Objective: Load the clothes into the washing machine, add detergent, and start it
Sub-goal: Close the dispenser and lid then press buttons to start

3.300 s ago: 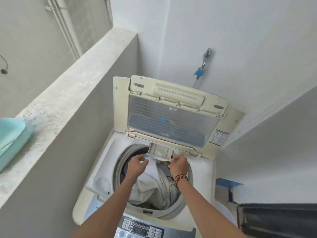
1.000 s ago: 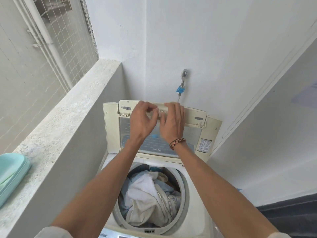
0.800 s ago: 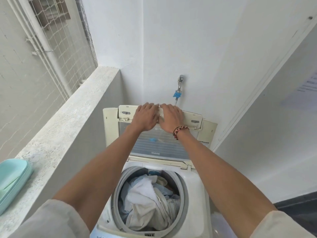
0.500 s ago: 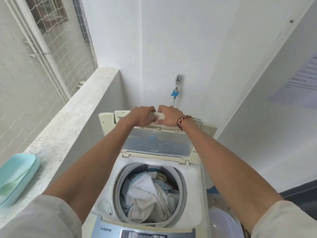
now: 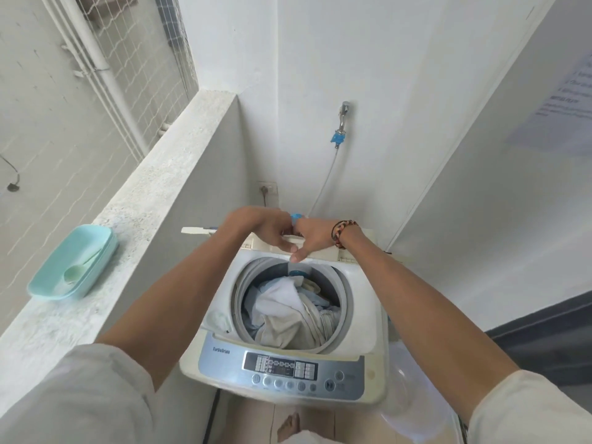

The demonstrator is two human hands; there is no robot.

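The cream lid [image 5: 323, 248] is gripped at its front edge by the left hand [image 5: 262, 227] and right hand [image 5: 312, 235], lying nearly edge-on, long axis crosswise, above the clothes [image 5: 288, 312] in the washing machine [image 5: 362, 302].

The washing machine [image 5: 362, 302] has a white top and a cream, yellowed lid [image 5: 323, 251]. Its control panel [image 5: 282, 370] is silver-blue with a dark display and grey round buttons. The clothes [image 5: 288, 312] in the drum are white, pale blue and beige. The tray [image 5: 72, 261] on the speckled grey ledge [image 5: 153, 174] is mint green. The tap [image 5: 342, 123] is metallic with a blue fitting. The bracelet [image 5: 339, 233] is braided in red, black and tan. The sleeves [image 5: 80, 402] are off-white.
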